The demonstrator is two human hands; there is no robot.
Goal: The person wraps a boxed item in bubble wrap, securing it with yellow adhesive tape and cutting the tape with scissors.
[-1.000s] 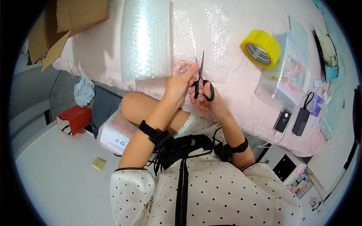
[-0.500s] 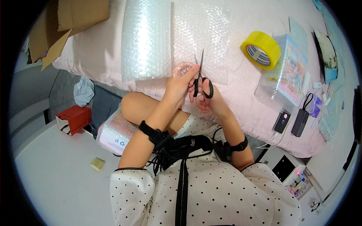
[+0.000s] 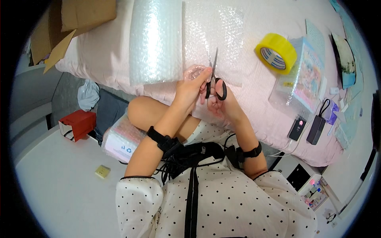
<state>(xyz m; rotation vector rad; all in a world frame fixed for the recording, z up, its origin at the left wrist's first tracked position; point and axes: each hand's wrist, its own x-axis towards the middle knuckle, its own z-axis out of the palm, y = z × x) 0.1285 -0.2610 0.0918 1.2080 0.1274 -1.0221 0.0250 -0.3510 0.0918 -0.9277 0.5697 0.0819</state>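
Observation:
A clear sheet of bubble wrap (image 3: 212, 33) runs off a thick bubble-wrap roll (image 3: 155, 43) on the bed. My left hand (image 3: 191, 89) is closed on the sheet's near edge, bunching some of the film, with the thumb up against the scissors. Black-handled scissors (image 3: 214, 68) are in my right hand (image 3: 224, 105), whose thumb and fingers are at the handle loops. The blades are parted and point away from me over the sheet. Part of my left fingers is hidden behind the hand and film.
To the right lie a yellow tape roll (image 3: 276, 53), a bubble-wrapped box with a colourful print (image 3: 307, 75), and two black devices, one a power bank (image 3: 297, 127). An open cardboard box (image 3: 87, 16) stands at the far left. Another wrapped package (image 3: 122, 139) is beside my leg.
Both hands and the scissors have shifted slightly right. The scissor blades have tipped a little farther away from me. The bubble-wrap roll and sheet have slid a touch to the right.

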